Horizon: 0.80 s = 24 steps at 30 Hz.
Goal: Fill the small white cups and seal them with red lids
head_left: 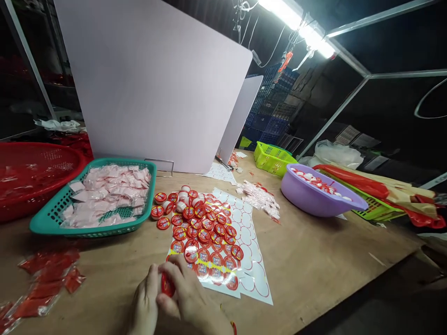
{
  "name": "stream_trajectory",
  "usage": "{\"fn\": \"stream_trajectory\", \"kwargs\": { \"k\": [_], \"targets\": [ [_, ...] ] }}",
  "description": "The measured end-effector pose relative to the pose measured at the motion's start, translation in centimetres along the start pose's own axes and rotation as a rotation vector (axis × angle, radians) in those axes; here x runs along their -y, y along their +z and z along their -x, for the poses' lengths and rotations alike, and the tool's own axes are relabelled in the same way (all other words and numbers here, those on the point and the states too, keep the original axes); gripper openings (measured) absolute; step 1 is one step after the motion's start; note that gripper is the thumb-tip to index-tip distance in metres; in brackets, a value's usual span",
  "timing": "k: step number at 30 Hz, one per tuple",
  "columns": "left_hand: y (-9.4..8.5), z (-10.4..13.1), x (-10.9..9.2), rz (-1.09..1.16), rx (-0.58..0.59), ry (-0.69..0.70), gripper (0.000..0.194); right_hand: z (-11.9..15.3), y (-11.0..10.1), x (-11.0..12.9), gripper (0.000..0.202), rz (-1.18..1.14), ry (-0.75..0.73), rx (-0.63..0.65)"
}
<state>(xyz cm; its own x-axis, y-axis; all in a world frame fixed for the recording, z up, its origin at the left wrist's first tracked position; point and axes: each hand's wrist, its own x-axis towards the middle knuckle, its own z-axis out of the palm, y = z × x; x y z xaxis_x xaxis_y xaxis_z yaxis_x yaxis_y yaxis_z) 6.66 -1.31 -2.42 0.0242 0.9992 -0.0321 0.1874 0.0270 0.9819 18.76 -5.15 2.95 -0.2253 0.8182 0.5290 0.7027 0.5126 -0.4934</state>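
Near the table's front edge my left hand (145, 298) and my right hand (186, 291) are closed together around a small red-topped tub (168, 284); the fingers cover most of it. Just beyond them lies a sticker sheet (216, 267) with rows of round red labels. A heap of small round tubs with red printed lids (195, 218) covers its far part and spills to the left. Under it on the right sticks out a white sheet (256, 260) with round outlines where labels have been peeled off.
A teal basket (152, 186) of pale pink packets stands left, beside a red basin (75, 163). Red packets (49, 284) lie at front left. Clear packets (260, 200), a purple basin (303, 200) and a green basket (268, 160) are right. A white panel (157, 88) rises behind.
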Motion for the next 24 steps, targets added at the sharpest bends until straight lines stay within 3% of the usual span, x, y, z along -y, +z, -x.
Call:
{"fn": "stream_trajectory", "kwargs": {
  "k": [3, 6, 8, 9, 11, 14, 16, 20, 24],
  "targets": [
    [1.0, 0.9, -3.5, 0.138, 0.034, -0.094, 0.03, -0.2, 0.4, 0.0, 0.032, -0.039, 0.044, -0.061],
    [1.0, 0.7, -5.2, 0.242, 0.156, -0.172, 0.039, -1.0, -0.6, -2.0, 0.03, -0.001, 0.095, -0.119],
    [0.3, 0.0, -5.2, 0.23, 0.248, -0.172, 0.043, -1.9, -2.5, -5.1, 0.026, 0.139, 0.259, -0.231],
    [-0.2, -0.3, -5.0, 0.195, 0.27, -0.144, 0.042, -2.5, -3.6, -7.0, 0.025, 0.262, 0.465, -0.293],
    [-1.2, -1.1, -4.5, 0.088, 0.262, -0.061, 0.031, -3.7, -5.7, -11.2, 0.029, 0.335, 0.628, -0.345],
    [-2.0, -2.0, -3.9, -0.059, 0.259, 0.06, 0.012, -5.1, -7.3, -16.4, 0.029, 0.371, 0.753, -0.3],
    [-2.1, -2.4, -3.5, -0.143, 0.287, 0.163, 0.005, -5.7, -7.2, -18.4, 0.027, 0.37, 0.777, -0.223],
    [-1.8, -3.6, -2.7, -0.429, 0.346, 0.338, 0.018, -5.9, -5.8, -19.4, 0.032, 0.378, 0.768, -0.117],
    [-1.2, -5.0, -3.0, -0.644, 0.417, 0.378, 0.03, -5.2, -5.3, -18.7, 0.042, 0.407, 0.766, -0.137]
  ]
}}
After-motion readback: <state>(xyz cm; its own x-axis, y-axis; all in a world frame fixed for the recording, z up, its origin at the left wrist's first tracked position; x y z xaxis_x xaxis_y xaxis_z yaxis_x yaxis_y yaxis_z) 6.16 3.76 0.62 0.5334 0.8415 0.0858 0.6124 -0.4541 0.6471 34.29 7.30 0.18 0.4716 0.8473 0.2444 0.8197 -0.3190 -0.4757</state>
